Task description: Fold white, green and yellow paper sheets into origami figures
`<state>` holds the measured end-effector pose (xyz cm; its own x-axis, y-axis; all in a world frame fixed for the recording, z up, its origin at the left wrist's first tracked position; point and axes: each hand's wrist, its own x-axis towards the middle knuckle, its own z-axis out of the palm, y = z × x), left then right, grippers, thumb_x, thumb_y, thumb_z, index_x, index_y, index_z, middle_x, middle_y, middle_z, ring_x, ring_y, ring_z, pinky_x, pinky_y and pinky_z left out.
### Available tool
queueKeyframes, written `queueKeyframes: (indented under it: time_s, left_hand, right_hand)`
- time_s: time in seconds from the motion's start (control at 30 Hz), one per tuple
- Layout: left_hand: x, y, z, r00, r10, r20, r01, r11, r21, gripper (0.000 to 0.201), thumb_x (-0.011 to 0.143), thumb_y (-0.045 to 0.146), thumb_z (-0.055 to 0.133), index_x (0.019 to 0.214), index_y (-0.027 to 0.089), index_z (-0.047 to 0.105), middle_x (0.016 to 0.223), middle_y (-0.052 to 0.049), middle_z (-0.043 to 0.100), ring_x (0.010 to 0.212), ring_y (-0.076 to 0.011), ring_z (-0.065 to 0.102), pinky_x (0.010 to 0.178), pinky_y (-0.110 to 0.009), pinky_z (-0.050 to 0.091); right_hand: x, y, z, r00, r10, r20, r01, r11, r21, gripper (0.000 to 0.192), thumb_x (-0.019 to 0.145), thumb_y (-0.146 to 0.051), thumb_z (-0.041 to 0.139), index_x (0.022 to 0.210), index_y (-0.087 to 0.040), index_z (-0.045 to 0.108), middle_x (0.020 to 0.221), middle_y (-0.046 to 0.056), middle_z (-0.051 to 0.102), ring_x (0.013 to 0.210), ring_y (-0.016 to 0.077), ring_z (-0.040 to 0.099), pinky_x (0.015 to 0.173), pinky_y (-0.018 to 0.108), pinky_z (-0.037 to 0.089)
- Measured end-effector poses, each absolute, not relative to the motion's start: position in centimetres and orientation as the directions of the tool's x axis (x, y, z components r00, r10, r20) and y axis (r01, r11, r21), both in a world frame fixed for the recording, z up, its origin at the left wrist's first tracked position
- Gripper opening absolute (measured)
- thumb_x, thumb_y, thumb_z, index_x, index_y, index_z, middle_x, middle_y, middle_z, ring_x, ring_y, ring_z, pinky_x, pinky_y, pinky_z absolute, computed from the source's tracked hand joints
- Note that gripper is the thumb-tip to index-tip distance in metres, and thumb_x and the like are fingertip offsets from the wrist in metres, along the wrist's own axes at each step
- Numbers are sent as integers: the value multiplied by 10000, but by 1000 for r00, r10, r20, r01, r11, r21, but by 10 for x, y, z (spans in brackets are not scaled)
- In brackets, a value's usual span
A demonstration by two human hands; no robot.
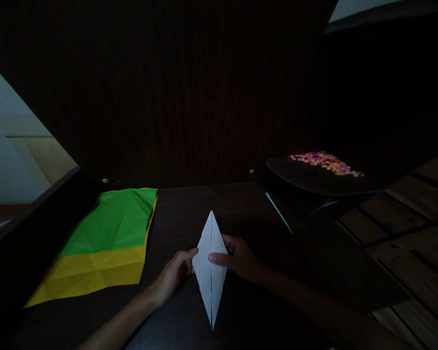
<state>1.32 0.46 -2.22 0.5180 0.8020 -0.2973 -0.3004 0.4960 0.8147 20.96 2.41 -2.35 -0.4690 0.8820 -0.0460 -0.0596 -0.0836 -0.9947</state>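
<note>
White paper (210,272) lay flat on the dark surface (190,204), near its front edge, already folded into a long, narrow diamond w/ a center crease running tip to tip. Left hand (175,274) pinched the diamond's left corner, fingers closed on the edge. Right hand (241,257) rested on the right side, index finger pressed flat across the paper, other fingers curled. So several folds looked done; judging by the shape, it was a mid-stage base, w/ more folds left, no finished figure yet. To the left lay green paper (113,221) over yellow paper (91,274), both creased, unfolded. Far right, a dark tray (314,177) held small colorful bits (323,161), too small to tell what.
</note>
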Motion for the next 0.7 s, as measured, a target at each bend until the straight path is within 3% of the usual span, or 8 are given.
queueKeyframes:
  time_s: [0.27, 0.5, 0.7]
  left_hand:
    - [17, 4, -13, 509, 825, -247, -385, 475, 791, 268, 758, 353, 624, 696, 114, 728, 770, -105, 748, 947, -299, 645, 963, -412, 390]
    - [16, 4, -20, 502, 829, -248, -380, 469, 798, 276, 795, 356, 657, 707, 102, 721, 655, -78, 711, 729, -240, 659, 771, -360, 459]
    - [14, 3, -18, 551, 805, -218, -291, 431, 854, 316, 867, 369, 593, 841, 89, 736, 754, -93, 711, 784, -221, 637, 764, -331, 442]
  right_hand:
    - [210, 27, -24, -427, 901, -82, -57, -117, -991, 355, 687, -351, 758, 971, -150, 688, 928, 63, 724, 836, 229, 674, 738, 345, 524]
    - [210, 27, -23, -415, 906, -86, -55, -119, -991, 351, 688, -360, 761, 964, -156, 685, 885, 50, 718, 785, 211, 665, 702, 334, 521]
    - [211, 27, -26, -408, 909, -85, -41, -112, -993, 365, 688, -369, 761, 972, -153, 684, 873, 49, 713, 770, 211, 657, 683, 331, 516]
